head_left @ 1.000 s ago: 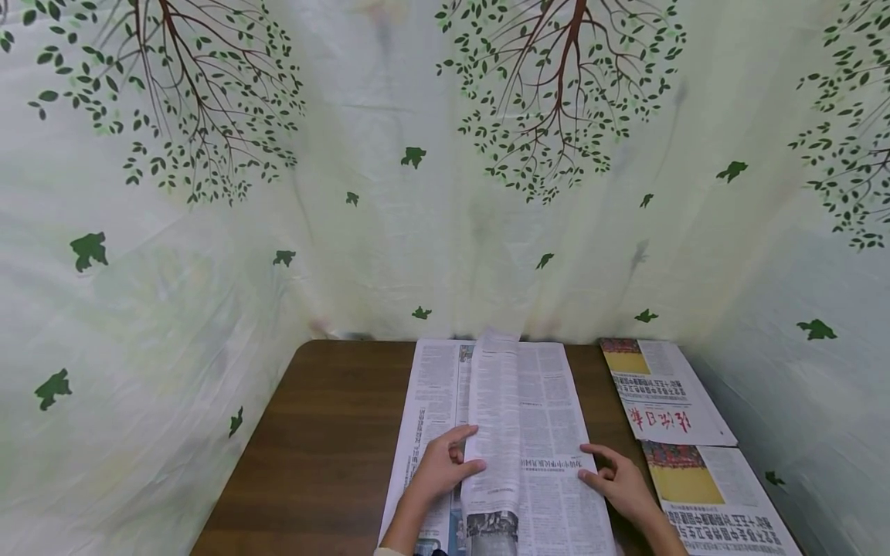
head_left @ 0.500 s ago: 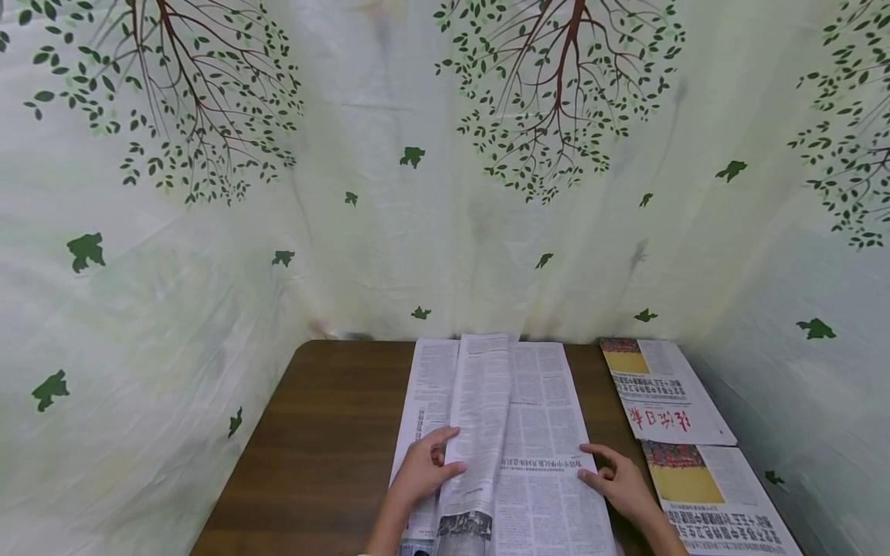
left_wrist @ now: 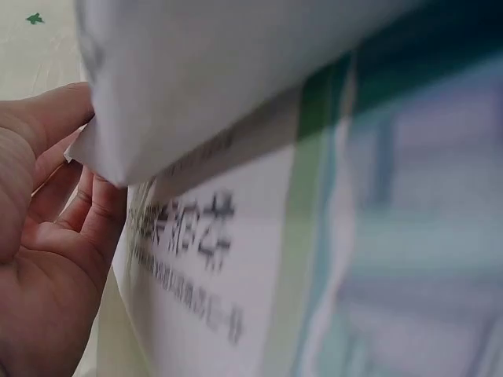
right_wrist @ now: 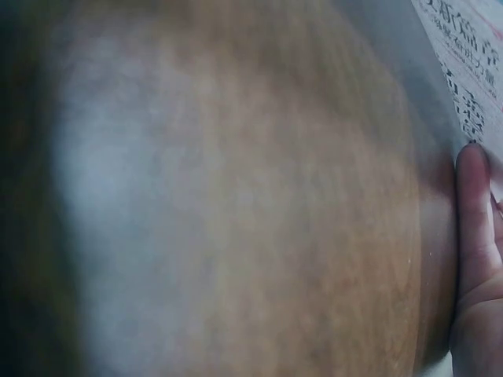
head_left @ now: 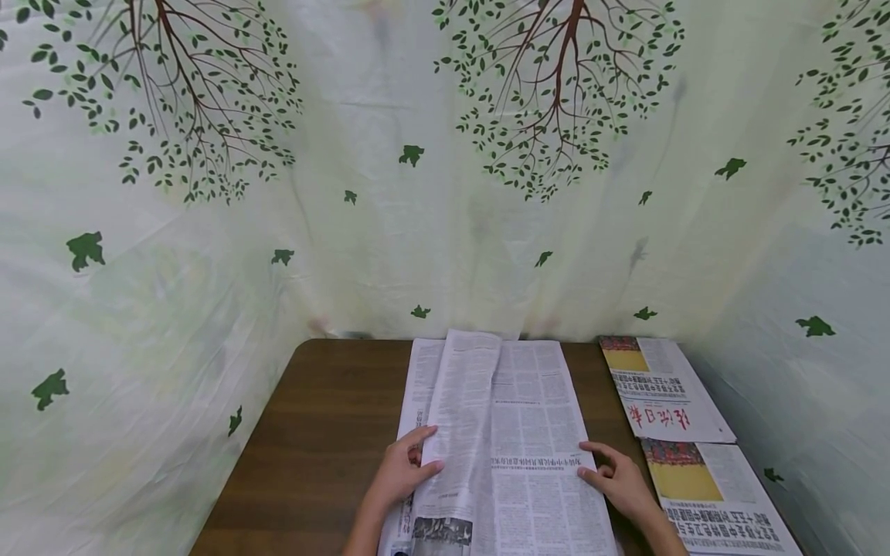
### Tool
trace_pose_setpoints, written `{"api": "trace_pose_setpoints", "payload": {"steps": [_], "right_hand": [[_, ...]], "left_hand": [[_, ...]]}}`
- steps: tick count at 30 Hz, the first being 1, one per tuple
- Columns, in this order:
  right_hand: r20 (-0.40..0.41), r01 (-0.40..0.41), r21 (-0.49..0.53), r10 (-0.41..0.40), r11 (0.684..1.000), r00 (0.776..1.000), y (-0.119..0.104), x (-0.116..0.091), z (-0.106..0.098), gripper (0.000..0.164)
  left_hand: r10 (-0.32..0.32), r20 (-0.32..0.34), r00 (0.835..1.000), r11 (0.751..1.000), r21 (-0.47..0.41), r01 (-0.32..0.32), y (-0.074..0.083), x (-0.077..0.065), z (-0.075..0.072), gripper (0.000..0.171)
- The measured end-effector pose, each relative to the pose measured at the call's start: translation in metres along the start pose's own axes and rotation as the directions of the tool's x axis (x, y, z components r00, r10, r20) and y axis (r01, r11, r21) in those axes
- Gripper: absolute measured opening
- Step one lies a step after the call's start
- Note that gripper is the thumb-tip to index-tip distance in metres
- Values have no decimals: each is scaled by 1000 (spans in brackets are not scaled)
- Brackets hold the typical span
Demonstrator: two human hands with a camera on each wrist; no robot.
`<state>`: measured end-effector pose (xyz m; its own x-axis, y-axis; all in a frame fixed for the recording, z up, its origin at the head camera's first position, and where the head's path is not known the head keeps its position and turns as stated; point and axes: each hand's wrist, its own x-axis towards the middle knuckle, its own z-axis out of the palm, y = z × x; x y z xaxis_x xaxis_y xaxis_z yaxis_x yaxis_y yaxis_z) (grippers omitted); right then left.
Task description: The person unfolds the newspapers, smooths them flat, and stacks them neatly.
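A newspaper lies spread on the table, one of its pages lifted and curving over to the left. My left hand grips the left edge of that page in the head view. Close up in the left wrist view, the fingers of my left hand are at the page's corner, with large print and a coloured picture beneath. At the newspaper's right edge, my right hand rests its thumb and forefinger tips on the paper. Only part of my right hand shows in the right wrist view.
Two folded newspapers lie along the table's right side, the farther one meeting the nearer one. Brown wooden tabletop shows to the left. A pale curtain printed with trees and leaves hangs right behind the table.
My left hand has moved left, carrying the lifted page over with it and uncovering more of the printed sheet on the right. The right hand has stayed in place.
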<state>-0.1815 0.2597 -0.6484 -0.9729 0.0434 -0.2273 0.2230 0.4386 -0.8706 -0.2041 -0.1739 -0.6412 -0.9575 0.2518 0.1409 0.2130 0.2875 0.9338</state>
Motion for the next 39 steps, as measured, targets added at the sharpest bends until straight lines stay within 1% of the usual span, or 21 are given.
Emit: {"api": "trace_pose_setpoints", "payload": {"steps": [2,5,9,12,15,21,26,30,32,37,39], "right_hand": [[-5,-1,-4,1,1000,1000,0,0,0,57],[-2,7,-4,-8,1000,1000,0,-1,0,58],[15,21,5,-21,1000,1000,0,-1,-1,59],[16,11,15,-12,1000,1000,0,-1,0,58],[14,1,18,-1,1000,1000,0,-2,-1,59],[-10,-15,19,16,1000,1000,-4,-5,-1,59],[-44,-25,-22,24,999,999,-7,-5,0,56],[-74,-27,-64,22,998,997,-7,-5,-2,55],[-83,-25,-82,18,996,996,-7,-5,-3,55],[-95,-17,-121,5,992,995,-5,-6,-5,56],[-96,-16,-130,4,991,995,-5,-6,-6,56]], "left_hand": [[-14,7,1000,1000,-22,15,-1,-1,-4,66],[-54,2,999,998,-42,54,-1,-3,-10,67],[-90,-21,996,996,-14,89,0,-5,-20,66],[-108,-35,994,993,37,109,-1,-7,-27,65],[-120,-42,992,991,59,122,-2,-8,-32,65],[-107,-15,994,994,5,107,-5,-11,-40,67],[-88,1,996,996,26,88,-7,-15,-50,66],[-103,-2,995,993,62,103,-10,-18,-59,67],[-120,-5,993,991,61,120,-12,-20,-63,68],[-130,-19,991,990,43,131,-16,-23,-69,69],[-134,-27,991,989,58,135,-17,-25,-71,69]]}}
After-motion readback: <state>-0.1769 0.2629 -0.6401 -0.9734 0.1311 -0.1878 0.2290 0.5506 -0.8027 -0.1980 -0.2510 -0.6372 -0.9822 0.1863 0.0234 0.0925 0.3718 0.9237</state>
